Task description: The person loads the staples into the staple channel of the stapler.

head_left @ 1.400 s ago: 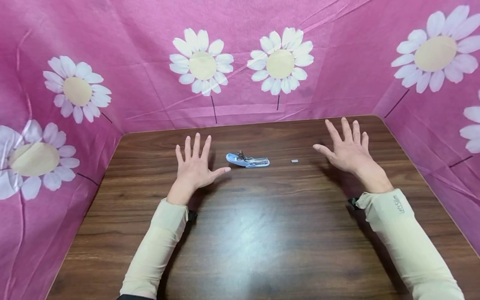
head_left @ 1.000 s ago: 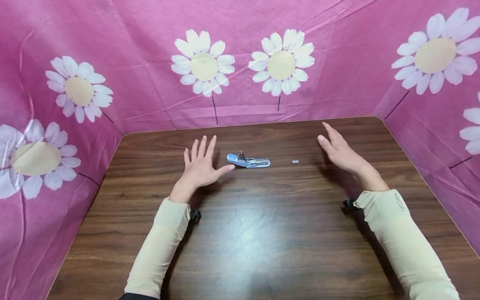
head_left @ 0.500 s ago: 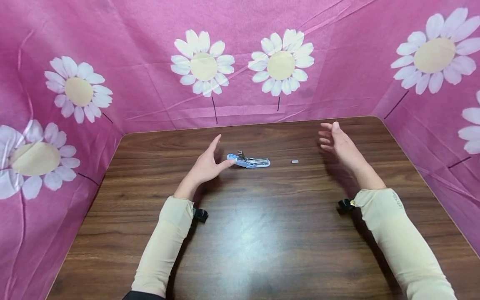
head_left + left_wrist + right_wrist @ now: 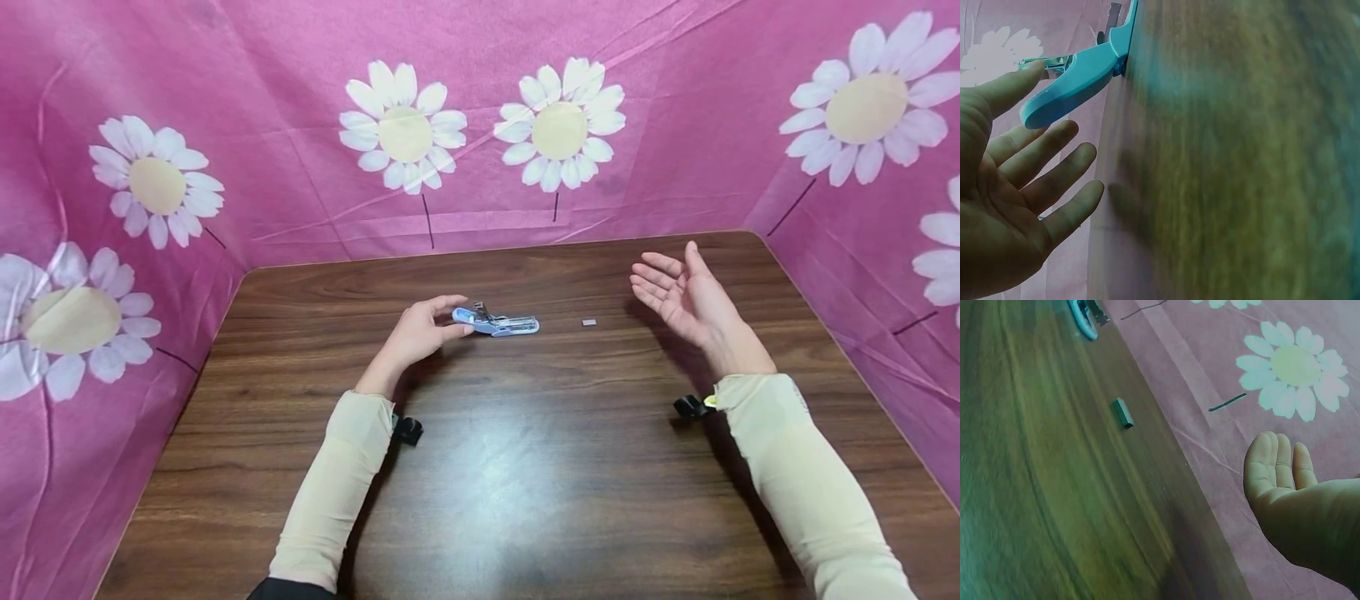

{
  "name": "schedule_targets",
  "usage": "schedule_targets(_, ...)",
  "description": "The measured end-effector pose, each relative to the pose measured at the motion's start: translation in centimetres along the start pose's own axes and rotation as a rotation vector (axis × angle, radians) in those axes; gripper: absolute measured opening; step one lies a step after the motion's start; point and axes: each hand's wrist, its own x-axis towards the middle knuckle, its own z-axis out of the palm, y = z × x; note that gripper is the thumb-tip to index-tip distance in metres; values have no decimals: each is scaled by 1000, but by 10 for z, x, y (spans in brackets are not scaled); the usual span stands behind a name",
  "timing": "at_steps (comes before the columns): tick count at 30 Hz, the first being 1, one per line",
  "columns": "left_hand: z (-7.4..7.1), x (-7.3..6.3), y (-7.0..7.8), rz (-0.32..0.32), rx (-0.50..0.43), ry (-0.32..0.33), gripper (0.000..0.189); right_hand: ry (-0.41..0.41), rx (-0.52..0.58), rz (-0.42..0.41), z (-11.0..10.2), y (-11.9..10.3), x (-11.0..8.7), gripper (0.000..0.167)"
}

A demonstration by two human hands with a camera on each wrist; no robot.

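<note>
A light blue stapler [image 4: 506,327] lies opened out on the table, its lid folded back to the left and its metal magazine exposed. My left hand [image 4: 418,333] reaches around the lid's end, thumb on the near side and index finger on the far side. In the left wrist view the fingers are loosely spread around the stapler [image 4: 1079,75], and a firm grip does not show. To the stapler's right lies a short strip of staples [image 4: 588,322]. My right hand [image 4: 693,308] hovers farther right, palm turned up and inward, holding nothing.
The brown wood-grain table [image 4: 480,467] ends at a pink cloth backdrop [image 4: 480,208] printed with white daisies, which rises behind and at both sides. A black strap piece [image 4: 408,430] hangs at the left wrist, another black piece [image 4: 690,407] at the right.
My left hand has moved right from beside the stapler, its spread fingers drawing in around the lid's end. The right hand has rolled from palm down to palm up. Stapler and staples stay put.
</note>
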Motion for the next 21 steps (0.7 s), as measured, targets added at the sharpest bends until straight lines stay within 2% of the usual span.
schedule_targets(4,4,2,2,5,15,21,41,13,-119,-39,1,3,1,41)
schedule_targets(11,7,4,5,-10,33,21,34,34,-207,-69,0,10,4,22)
schedule_targets(21,7,6,6,-13,57,-3,36,63,-450,-42,0,26,13,22)
